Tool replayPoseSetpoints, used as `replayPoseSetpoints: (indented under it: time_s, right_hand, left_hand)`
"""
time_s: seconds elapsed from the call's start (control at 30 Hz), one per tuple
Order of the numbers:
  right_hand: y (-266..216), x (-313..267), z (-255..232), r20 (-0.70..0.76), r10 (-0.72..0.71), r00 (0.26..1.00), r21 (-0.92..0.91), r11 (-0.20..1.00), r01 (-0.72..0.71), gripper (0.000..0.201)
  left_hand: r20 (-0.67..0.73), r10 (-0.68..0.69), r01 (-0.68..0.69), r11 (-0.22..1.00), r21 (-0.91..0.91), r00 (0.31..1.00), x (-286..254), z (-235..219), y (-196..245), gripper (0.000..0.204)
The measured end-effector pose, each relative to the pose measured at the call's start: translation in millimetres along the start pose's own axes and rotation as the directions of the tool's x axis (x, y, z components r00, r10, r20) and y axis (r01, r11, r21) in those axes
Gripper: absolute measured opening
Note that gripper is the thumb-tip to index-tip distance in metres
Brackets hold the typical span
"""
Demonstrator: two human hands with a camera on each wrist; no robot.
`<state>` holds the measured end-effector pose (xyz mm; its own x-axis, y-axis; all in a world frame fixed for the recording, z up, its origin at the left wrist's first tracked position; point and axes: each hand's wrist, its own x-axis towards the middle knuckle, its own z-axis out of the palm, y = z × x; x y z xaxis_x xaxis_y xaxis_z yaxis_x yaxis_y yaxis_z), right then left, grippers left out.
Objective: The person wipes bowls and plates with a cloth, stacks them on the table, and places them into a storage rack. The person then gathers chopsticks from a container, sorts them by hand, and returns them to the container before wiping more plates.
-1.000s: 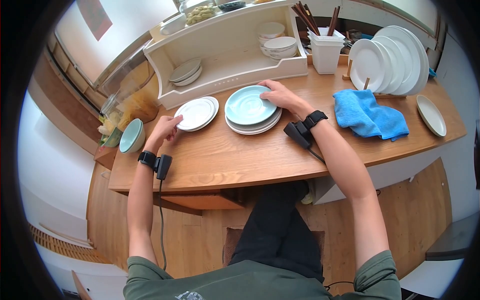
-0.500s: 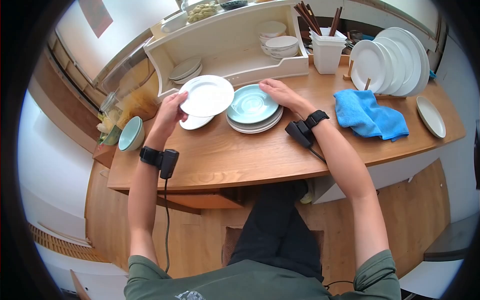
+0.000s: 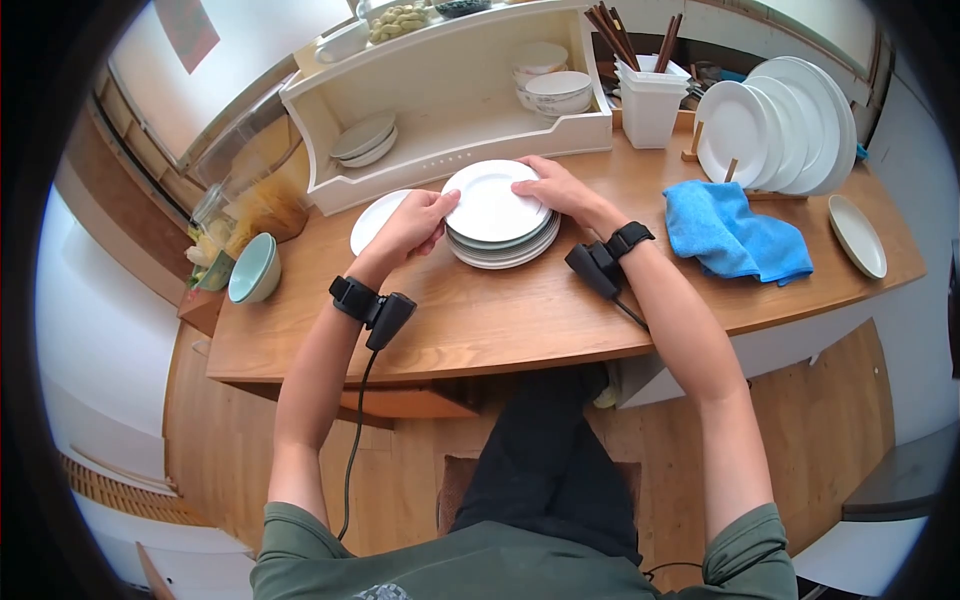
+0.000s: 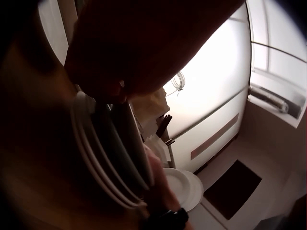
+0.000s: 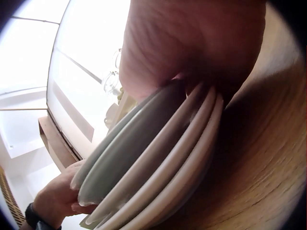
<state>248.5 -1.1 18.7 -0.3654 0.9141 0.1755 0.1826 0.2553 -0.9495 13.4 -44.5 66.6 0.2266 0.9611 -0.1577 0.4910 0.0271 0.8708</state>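
Observation:
A small white plate lies over the light blue plate, which tops a stack of plates in the middle of the table. My left hand pinches the white plate's left rim. On the far right side, my right hand has its thumb on top of that plate, with its fingers around the rims. From the right wrist view, the white plate sits right over the light blue plate, with several paler plates beneath. Left of the stack, another white plate rests on the table, partly hidden behind my left hand.
Behind stands a white shelf with bowls and plates inside. Light green bowls are at the left. Toward the right are a chopstick holder, a blue cloth, a rack of white plates and an oval dish.
My left hand lifted the small white plate off the other white plate and carried it right, onto the light blue plate. My right hand stayed at the stack, its thumb now over the white plate.

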Motion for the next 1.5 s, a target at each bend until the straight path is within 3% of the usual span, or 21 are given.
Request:
replayPoseSetpoints:
  time_s: [0.07,0.2,0.37,0.47,0.5,0.6,1.0,1.17,1.33,1.37,1.43,1.5]
  right_hand:
    - [-2,0,-1,-0.009,0.036,0.999,0.035,0.999,-0.036,0.048]
    - [-5,-2,-1,0.001,0.037,0.999,0.051,0.998,-0.037,0.047]
    - [-4,-1,-2,0.022,0.052,0.998,-0.014,0.999,-0.051,0.046]
    - [-2,1,-2,0.016,0.03,0.999,-0.025,0.999,-0.03,0.045]
    - [-1,1,-2,0.018,0.027,0.999,-0.023,0.999,-0.026,0.045]
    - [-4,0,-1,0.014,0.038,0.999,-0.016,0.999,-0.037,0.046]
    - [-8,-3,-6,0.003,0.08,0.997,-0.004,0.997,-0.08,0.045]
    - [-5,0,-13,-0.109,0.112,0.988,0.022,0.994,-0.11,0.043]
    - [-3,4,-15,-0.17,0.069,0.983,0.029,0.997,-0.065,0.041]
    - [-3,3,-15,-0.2,0.047,0.979,0.031,0.999,-0.042,0.04]
    - [-3,4,-15,-0.228,0.02,0.974,0.056,0.998,-0.007,0.039]
    - [-2,5,-15,-0.259,-0.007,0.966,0.079,0.996,0.029,0.038]
  left_hand:
    - [-0.015,-0.008,0.011,0.984,0.179,1.0,-1,-1,-1,0.043]
    - [-0.055,0.018,-0.009,0.985,0.173,0.998,2,-16,-20,0.05]
    - [-0.231,0.04,-0.004,0.988,0.153,0.972,-7,-73,-51,0.054]
    - [-0.341,-0.049,0.102,0.985,0.14,0.939,-13,-112,-76,0.054]
    - [-0.344,-0.048,0.103,0.985,0.142,0.938,-14,-119,-84,0.054]
    - [-0.279,-0.262,0.318,0.931,0.179,0.924,-27,-118,-88,0.054]
    - [-0.244,-0.202,0.262,0.934,0.245,0.949,-18,-103,-94,0.037]
    - [-0.254,-0.197,0.254,0.944,0.212,0.947,-20,-106,-98,0.033]
    - [-0.199,-0.179,0.193,0.98,0.052,0.964,-24,-110,-100,0.029]
    - [-0.199,-0.179,0.193,0.98,0.052,0.963,-25,-111,-102,0.029]
    - [-0.21,-0.157,0.135,0.984,-0.114,0.965,-26,-114,-106,0.029]
    - [-0.236,-0.147,0.12,0.985,-0.124,0.961,-27,-117,-107,0.029]
